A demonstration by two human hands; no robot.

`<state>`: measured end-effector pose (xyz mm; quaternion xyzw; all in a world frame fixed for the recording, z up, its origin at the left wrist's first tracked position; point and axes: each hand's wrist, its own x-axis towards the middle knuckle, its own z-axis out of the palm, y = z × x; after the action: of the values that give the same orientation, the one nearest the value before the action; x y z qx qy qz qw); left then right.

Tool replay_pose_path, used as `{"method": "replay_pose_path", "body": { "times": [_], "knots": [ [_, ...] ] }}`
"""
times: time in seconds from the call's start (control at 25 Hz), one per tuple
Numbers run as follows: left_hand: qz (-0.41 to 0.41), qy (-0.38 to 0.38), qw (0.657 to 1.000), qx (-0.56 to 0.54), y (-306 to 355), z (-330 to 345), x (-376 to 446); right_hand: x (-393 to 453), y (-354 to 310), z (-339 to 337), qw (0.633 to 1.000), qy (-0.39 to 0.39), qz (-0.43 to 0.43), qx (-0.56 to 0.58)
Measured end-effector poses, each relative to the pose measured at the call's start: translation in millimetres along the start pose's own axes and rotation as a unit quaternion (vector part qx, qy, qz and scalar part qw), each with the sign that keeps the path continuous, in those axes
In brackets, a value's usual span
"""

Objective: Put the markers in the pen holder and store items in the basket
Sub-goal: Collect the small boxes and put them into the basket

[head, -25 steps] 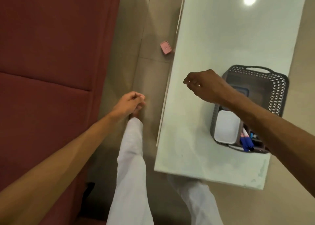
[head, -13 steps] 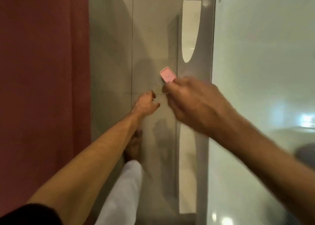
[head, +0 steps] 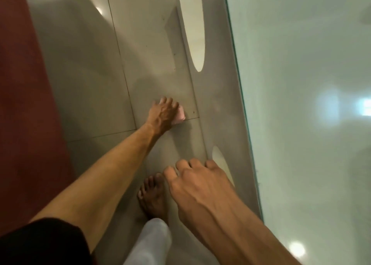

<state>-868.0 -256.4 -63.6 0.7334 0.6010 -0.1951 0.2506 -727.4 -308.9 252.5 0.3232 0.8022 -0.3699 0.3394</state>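
Observation:
A small pink box (head: pixel 180 116) lies on the tiled floor beside the table. My left hand (head: pixel 163 114) reaches down and its fingers are closed over the box, covering most of it; only its right end shows. My right hand (head: pixel 198 182) hovers nearer to me, above the floor by the table's edge, fingers curled downward and holding nothing. The basket and the markers are out of view.
The glass table top (head: pixel 301 84) fills the right side, its pale base (head: pixel 218 104) with oval cut-outs below it. A dark red sofa (head: pixel 22 104) runs along the left. My bare foot (head: pixel 153 196) and white trouser leg stand on the floor between them.
I have bent lower toward the floor. My left hand moved forward and closed over the pink box. My right hand drew back from the box toward me.

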Motion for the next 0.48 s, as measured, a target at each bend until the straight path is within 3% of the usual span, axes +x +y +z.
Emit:
{"method": "replay_pose_path", "body": {
  "times": [0.08, 0.16, 0.24, 0.32, 0.4, 0.48],
  "knots": [
    [-0.106, -0.043, 0.988, -0.108, 0.8, 23.2, -44.7, -23.8, -2.1, -0.8, 0.999, 0.031, -0.008, 0.025],
    [-0.205, -0.077, 0.925, -0.311, 5.8, 31.9, -106.1, -52.0, -2.2, -0.8, 0.996, 0.075, -0.012, 0.052],
    [-0.250, -0.060, 0.856, -0.449, 13.7, 16.2, -181.8, -89.8, -1.9, -1.6, 0.988, 0.101, -0.007, 0.113],
    [-0.244, -0.017, 0.834, -0.495, 23.5, -29.9, -259.5, -135.6, 2.0, 1.9, 0.976, 0.164, -0.003, 0.143],
    [-0.224, 0.039, 0.841, -0.491, 37.3, -82.3, -326.5, -191.4, 11.9, 10.9, 0.951, 0.239, 0.020, 0.196],
    [-0.253, 0.091, 0.822, -0.501, 57.9, -126.7, -382.6, -245.7, 25.4, 20.6, 0.924, 0.292, 0.024, 0.246]
  ]
}}
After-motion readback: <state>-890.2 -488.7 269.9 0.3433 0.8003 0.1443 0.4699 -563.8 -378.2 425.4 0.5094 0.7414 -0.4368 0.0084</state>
